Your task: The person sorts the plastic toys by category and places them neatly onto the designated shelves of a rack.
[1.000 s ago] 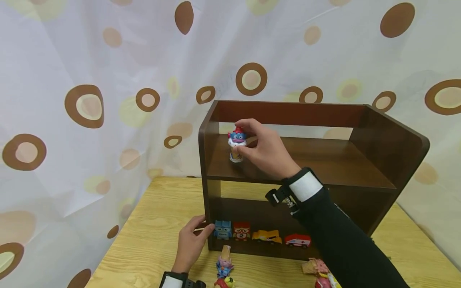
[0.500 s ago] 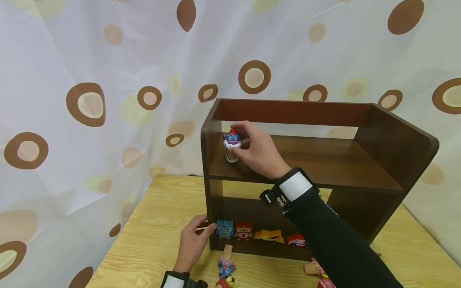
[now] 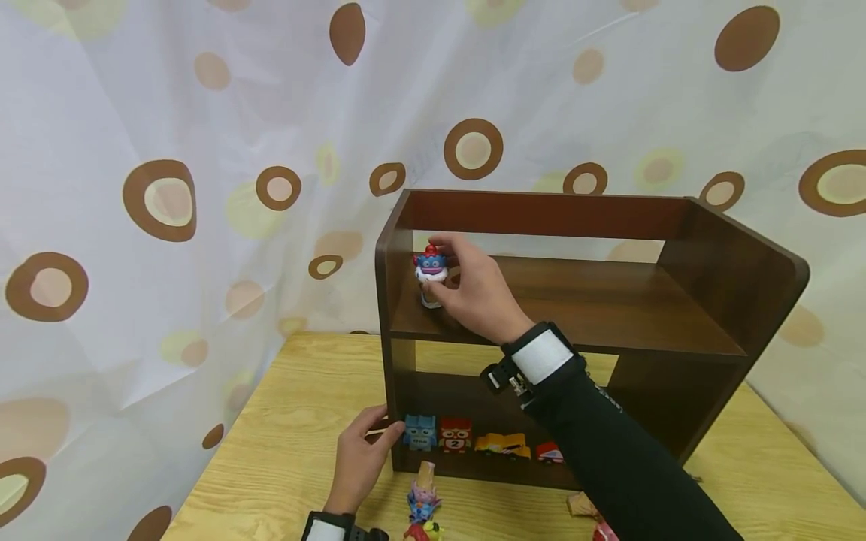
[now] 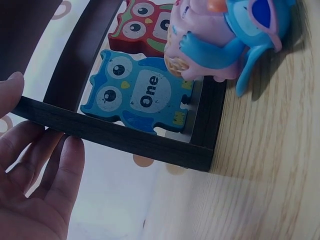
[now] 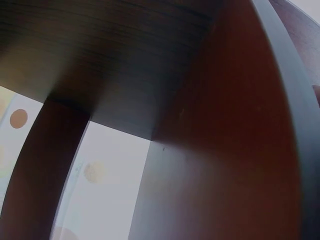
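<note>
Between its thumb and fingers my right hand (image 3: 476,289) pinches a small toy figurine (image 3: 431,269) with a blue face, red top and white collar. The figurine is upright at the left end of the upper shelf board; whether its base touches the board is hard to tell. My left hand (image 3: 360,454) grips the left side panel of the dark brown shelf (image 3: 575,344) low down. In the left wrist view the thumb and fingers (image 4: 70,165) lie on either side of that panel. Neither the right hand nor the figurine shows in the right wrist view.
On the lower level stand a blue owl block (image 3: 420,433), a red owl block (image 3: 455,434), a yellow toy vehicle (image 3: 503,445) and a partly hidden red toy vehicle (image 3: 549,452). More figurines (image 3: 422,502) lie on the wooden table (image 3: 271,451) before the shelf.
My right hand has moved slightly left with the figurine, closer to the shelf's left side panel. The left hand keeps its hold on the panel.
</note>
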Tool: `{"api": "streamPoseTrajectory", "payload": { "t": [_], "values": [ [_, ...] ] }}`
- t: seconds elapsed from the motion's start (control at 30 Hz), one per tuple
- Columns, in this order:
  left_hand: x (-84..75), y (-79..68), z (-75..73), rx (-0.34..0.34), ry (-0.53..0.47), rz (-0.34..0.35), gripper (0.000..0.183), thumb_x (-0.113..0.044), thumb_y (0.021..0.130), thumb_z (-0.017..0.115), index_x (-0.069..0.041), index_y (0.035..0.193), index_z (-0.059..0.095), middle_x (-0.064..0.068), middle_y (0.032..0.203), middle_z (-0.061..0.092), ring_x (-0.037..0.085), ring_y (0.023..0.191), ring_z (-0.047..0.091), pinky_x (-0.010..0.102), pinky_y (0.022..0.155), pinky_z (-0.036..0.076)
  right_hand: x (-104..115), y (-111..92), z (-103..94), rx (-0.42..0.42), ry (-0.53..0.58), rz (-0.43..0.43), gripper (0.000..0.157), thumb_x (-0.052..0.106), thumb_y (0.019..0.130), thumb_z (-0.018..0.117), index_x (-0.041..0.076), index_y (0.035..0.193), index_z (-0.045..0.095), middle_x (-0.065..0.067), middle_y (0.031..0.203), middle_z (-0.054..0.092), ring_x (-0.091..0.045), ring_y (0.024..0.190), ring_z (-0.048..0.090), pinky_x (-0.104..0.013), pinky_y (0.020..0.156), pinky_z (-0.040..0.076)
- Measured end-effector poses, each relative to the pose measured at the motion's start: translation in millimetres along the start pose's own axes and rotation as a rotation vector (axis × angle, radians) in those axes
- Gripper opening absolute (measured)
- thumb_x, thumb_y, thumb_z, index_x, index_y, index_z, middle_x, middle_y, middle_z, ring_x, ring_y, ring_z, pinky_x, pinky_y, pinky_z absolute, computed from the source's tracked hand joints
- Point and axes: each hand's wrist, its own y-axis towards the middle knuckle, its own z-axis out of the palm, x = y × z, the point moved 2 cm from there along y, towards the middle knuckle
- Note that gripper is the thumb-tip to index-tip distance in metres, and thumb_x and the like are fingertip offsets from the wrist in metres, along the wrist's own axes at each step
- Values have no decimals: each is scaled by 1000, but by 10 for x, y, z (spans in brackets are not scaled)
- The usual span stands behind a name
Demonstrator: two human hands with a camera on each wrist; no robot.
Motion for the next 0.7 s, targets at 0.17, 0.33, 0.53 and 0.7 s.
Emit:
{"api": "streamPoseTrajectory", "payload": {
  "t": [0.17,0.33,0.53,0.7],
  "values": [
    [-19,-8,-20,4,0,17,32,-24,90,73,-12,120,71,6,116,72,24,106,69,26,84,59,-5,-15,22,-5,2,15,61,6,89,73,2,142,43,-20,131,60,-32,110,66,-43,95,58],
    [-34,-9,-24,1,-8,28,33,-25,91,72,-12,121,71,7,117,71,24,107,69,28,87,59,-15,-25,26,-1,9,17,62,5,88,73,2,141,41,-19,130,60,-31,109,67,-40,93,59],
    [-26,-14,-7,7,-6,11,31,-22,90,73,-14,120,71,5,117,71,24,107,68,24,84,58,-48,-48,12,5,36,18,63,4,87,73,1,141,41,-20,131,59,-31,108,68,-41,94,58],
    [-11,-14,-4,-13,15,19,29,-22,90,73,-16,118,72,4,115,72,24,105,69,29,85,59,-54,-68,1,7,56,19,62,5,88,73,1,141,40,-20,132,58,-32,110,68,-41,95,58]
  ]
}}
